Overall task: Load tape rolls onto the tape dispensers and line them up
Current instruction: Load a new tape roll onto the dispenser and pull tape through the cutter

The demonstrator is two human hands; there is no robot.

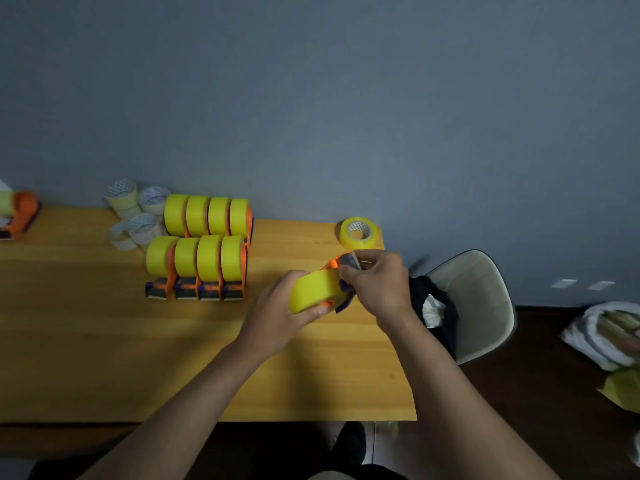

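- The left hand grips a yellow roll that sits on an orange dispenser, held just above the table.
- The right hand pinches the front end of the dispenser, by a shiny gray bit that may be the loose tape end or the blade; the view is too blurry to tell which.
- The dispenser's long side runs from near-left to far-right, with the roll at the left hand and the front end at the right hand.
- The line-up stands well to the left and a bit farther back: two rows of four loaded dispensers, side by side, fronts toward the person.
- The left hand is nearer to those rows, so it looks like the one to carry this dispenser over. The open spot seems to be at the right end of a row.
- To match the rows, the dispenser would likely need a turn.
- One spare roll lies flat near the far right edge of the table, just behind the right hand.
- Pale rolls sit heaped behind the rows, on the left.
- Another dispenser rests at the far left edge.
- A chair stands beside the table on the right.
- Nothing lies between the hands and the rows.
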